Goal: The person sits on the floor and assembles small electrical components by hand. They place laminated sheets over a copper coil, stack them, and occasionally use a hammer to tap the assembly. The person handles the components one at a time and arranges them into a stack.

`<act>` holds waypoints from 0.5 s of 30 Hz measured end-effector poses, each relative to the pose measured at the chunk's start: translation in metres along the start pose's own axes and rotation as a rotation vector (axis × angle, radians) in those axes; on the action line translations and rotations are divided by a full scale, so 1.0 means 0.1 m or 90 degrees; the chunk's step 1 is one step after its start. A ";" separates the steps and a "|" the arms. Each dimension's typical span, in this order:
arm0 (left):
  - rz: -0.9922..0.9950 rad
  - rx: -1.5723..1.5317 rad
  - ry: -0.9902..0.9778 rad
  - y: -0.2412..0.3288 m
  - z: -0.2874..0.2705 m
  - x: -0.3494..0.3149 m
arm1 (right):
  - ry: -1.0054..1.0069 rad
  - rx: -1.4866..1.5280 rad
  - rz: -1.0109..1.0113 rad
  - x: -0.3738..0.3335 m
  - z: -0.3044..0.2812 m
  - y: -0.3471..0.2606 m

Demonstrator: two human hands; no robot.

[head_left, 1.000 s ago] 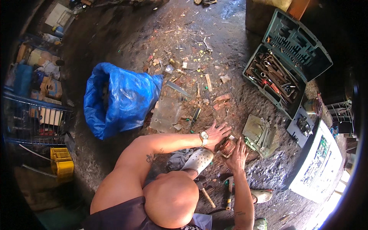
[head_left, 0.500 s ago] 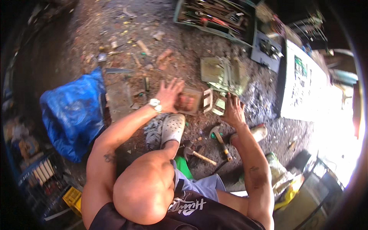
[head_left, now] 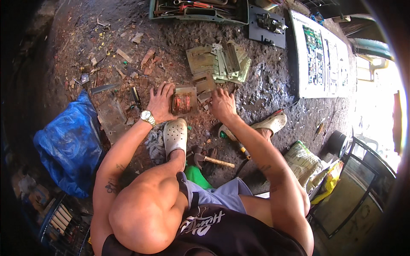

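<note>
A small transformer core with a red copper winding [head_left: 183, 101] lies on the dirt floor in front of me. My left hand [head_left: 161, 104], a watch at its wrist, rests against the core's left side with its fingers stretched out. To the right of the core, my right hand [head_left: 223, 104] is closed, its fingers curled down at the ground; whatever is in them is hidden. Just left of those fingers is a small pale metal piece [head_left: 204, 96]. A slotted brown metal plate [head_left: 204, 82] lies above it, touching a pile of thin metal plates [head_left: 200, 59].
A hammer [head_left: 220, 161] lies near my feet, another tool partly under my right forearm. A blue tarp bundle [head_left: 70, 143] and a knife blade [head_left: 104, 88] are at left. A toolbox [head_left: 200, 16] stands far ahead; a white panel with circuit boards [head_left: 318, 55] is at right.
The whole view has swung, so everything sits further left and mostly higher. My right hand has drawn nearer the core and its fingers have curled. My left hand stays beside the core.
</note>
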State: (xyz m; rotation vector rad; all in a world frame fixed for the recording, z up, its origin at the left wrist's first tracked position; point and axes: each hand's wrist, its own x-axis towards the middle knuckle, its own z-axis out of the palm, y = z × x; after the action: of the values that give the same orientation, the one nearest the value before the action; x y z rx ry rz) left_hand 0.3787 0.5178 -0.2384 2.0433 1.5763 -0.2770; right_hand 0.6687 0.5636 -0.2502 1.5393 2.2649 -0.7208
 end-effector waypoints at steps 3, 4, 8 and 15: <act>0.021 -0.023 0.044 -0.02 0.05 0.01 | 0.084 0.239 0.259 -0.01 0.33 -0.12; 0.033 -0.032 0.060 -0.02 0.06 0.02 | 0.137 0.269 0.296 0.03 0.41 -0.18; 0.020 -0.047 0.034 -0.02 0.10 0.05 | 0.213 0.314 0.434 0.21 0.58 -0.42; 0.030 -0.089 0.065 -0.04 0.14 0.06 | 0.130 0.395 0.479 0.23 0.59 -0.59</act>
State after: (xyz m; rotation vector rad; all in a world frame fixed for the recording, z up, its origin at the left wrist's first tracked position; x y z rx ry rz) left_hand 0.3792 0.5163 -0.2543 2.0103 1.5588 -0.0434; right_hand 0.6041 0.5307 -0.2967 2.6178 1.3939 -1.1015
